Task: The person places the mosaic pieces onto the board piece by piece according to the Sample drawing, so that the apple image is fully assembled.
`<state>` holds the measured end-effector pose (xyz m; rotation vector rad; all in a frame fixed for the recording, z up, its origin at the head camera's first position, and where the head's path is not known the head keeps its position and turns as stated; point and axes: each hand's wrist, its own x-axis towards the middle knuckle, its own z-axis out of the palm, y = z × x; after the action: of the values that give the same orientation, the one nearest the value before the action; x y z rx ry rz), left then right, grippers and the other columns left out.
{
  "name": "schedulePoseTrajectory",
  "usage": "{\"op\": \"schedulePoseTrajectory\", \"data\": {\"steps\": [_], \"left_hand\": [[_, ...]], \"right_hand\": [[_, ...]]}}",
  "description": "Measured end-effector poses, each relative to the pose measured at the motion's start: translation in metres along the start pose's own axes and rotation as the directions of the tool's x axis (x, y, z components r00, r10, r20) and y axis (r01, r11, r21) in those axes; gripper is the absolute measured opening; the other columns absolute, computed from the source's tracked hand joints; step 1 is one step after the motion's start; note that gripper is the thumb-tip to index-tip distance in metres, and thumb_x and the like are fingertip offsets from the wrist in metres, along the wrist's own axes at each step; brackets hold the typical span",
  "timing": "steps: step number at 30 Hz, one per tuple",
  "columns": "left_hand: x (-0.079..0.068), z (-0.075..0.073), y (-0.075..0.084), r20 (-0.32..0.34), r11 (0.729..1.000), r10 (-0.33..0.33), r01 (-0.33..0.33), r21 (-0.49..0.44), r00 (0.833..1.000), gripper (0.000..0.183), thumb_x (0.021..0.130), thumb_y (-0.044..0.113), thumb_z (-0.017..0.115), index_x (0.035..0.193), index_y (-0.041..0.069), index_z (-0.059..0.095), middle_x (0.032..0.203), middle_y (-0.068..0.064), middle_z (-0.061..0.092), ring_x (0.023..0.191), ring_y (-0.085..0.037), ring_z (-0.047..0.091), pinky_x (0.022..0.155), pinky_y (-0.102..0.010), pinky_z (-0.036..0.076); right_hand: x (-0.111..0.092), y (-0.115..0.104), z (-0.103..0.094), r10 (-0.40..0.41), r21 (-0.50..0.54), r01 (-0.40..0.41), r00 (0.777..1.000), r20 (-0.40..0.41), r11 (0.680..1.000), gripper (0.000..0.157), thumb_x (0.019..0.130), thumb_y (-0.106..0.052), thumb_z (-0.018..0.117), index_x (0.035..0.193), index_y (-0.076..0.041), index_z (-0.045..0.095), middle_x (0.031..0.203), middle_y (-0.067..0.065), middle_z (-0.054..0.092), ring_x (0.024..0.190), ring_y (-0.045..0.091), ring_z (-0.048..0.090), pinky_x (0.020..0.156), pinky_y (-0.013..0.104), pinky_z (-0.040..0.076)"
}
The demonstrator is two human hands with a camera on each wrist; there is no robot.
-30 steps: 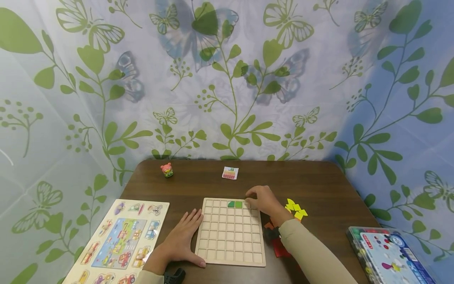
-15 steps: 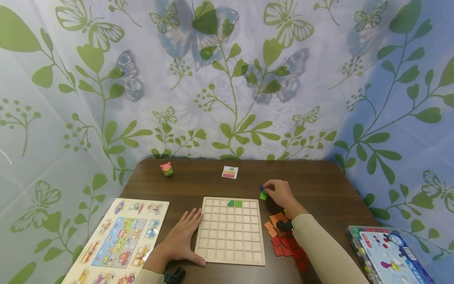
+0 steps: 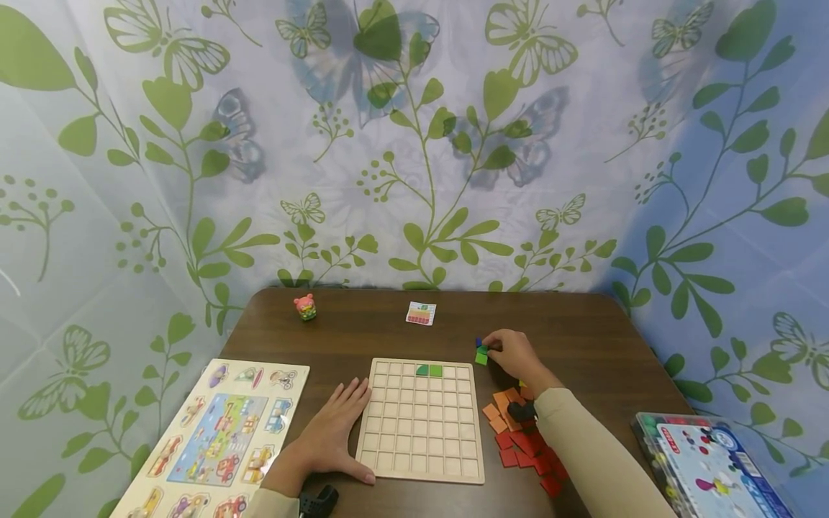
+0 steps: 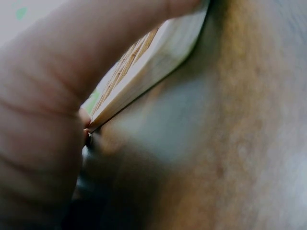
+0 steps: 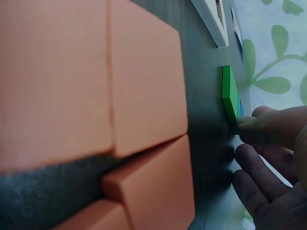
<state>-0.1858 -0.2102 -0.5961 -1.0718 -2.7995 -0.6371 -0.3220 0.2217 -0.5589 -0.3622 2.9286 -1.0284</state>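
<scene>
A square wooden grid board [image 3: 419, 424] lies on the table, with a dark green rounded tile [image 3: 422, 370] and a light green square tile [image 3: 436, 371] in its top row. My left hand [image 3: 333, 435] rests along the board's left side, fingertips near its upper edge and thumb [image 4: 120, 28] at the lower corner. Beyond the board's upper right corner, my right hand [image 3: 516, 354] pinches a dark green tile [image 3: 483, 350] between thumb and fingertips. Touching that group are a light green tile [image 3: 481, 359] and a blue tile [image 3: 478, 342]. The fingers partly hide them.
Orange tiles [image 3: 497, 417] and red tiles [image 3: 526, 447] lie in a pile right of the board, partly under the right forearm. A picture puzzle [image 3: 216, 439] is at left, a plastic box [image 3: 709, 467] at right. A pattern card [image 3: 421, 313] and pink figurine [image 3: 305, 307] stand behind.
My right hand has moved from the board's upper right corner, out to the green and blue tiles beyond it. The left hand has stayed put on the board's edge.
</scene>
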Motion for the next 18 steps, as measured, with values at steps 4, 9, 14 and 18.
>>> {"op": "schedulePoseTrajectory", "data": {"steps": [4,9,14,18], "left_hand": [[0.0002,-0.001,0.0006,0.01,1.0,-0.004,0.004,0.0,1.0,0.149,0.06,0.093,0.074,0.163,-0.004,0.03,0.171,-0.019,0.022,0.156,-0.04,0.019,0.124,-0.058,0.016],[0.0007,-0.0016,0.0013,0.019,1.0,-0.009,0.009,0.005,1.0,0.149,0.06,0.093,0.074,0.164,-0.003,0.029,0.172,-0.018,0.02,0.157,-0.038,0.017,0.125,-0.057,0.015],[0.0008,-0.0019,0.0018,0.02,1.0,-0.015,0.015,0.001,1.0,0.149,0.06,0.093,0.074,0.164,-0.003,0.029,0.172,-0.018,0.02,0.157,-0.038,0.017,0.125,-0.057,0.015],[0.0008,-0.0023,0.0027,0.02,1.0,-0.018,0.018,-0.002,1.0,0.149,0.06,0.093,0.075,0.164,-0.003,0.029,0.172,-0.018,0.02,0.157,-0.039,0.017,0.125,-0.056,0.015]], "right_hand": [[0.0004,-0.0006,0.001,0.005,-0.012,-0.005,1.0,0.021,1.0,0.017,0.096,0.0,0.076,0.111,-0.007,0.079,0.107,0.005,0.073,0.1,0.027,0.069,0.086,0.047,0.059],[0.0001,-0.003,-0.0001,0.003,-0.022,-0.002,1.0,0.023,1.0,0.016,0.096,0.0,0.076,0.11,-0.008,0.08,0.107,0.006,0.072,0.1,0.028,0.068,0.087,0.047,0.059],[-0.0023,-0.0035,0.0016,-0.016,-0.024,0.017,1.0,0.017,1.0,0.015,0.095,0.0,0.077,0.109,-0.007,0.08,0.109,0.008,0.071,0.101,0.028,0.067,0.086,0.049,0.058],[-0.0034,-0.0036,0.0035,-0.033,-0.036,0.034,0.999,0.003,0.999,0.012,0.094,-0.003,0.08,0.105,-0.008,0.08,0.113,0.008,0.068,0.101,0.027,0.065,0.087,0.048,0.057]]}}
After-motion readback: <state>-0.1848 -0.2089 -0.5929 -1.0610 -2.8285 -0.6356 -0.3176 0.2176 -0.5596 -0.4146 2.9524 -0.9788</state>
